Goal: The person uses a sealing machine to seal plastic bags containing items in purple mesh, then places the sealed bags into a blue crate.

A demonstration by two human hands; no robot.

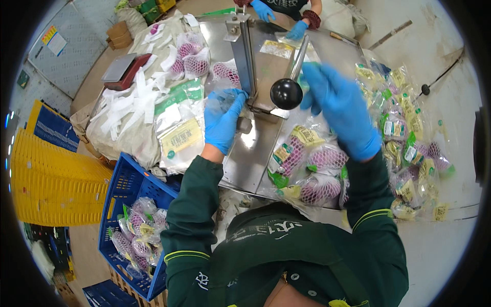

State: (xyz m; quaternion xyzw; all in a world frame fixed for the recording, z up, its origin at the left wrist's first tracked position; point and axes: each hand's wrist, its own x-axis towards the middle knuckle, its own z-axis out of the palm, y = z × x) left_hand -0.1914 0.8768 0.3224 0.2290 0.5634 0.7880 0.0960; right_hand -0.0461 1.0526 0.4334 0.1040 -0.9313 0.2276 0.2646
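Observation:
My left hand [224,119], in a blue glove, pinches clear plastic film [224,100] beside the upright metal post [244,57] of a bench device. Just beyond it lies purple produce in a white foam net [226,72], apparently in the same clear bag. The device's lever [301,55] ends in a black ball knob [286,94]. My right hand [341,107], also gloved in blue, is blurred to the right of the knob with its fingers curled. A bit of green shows by its fingertips; whether it holds anything is unclear.
Bagged purple produce [320,157] lies right of the device, with a larger heap [410,146] farther right. A blue crate [111,230] holds more. White net strips [130,103], flat printed bags [182,140] and a scale [126,71] are left. A co-worker's gloved hand [297,30] is opposite.

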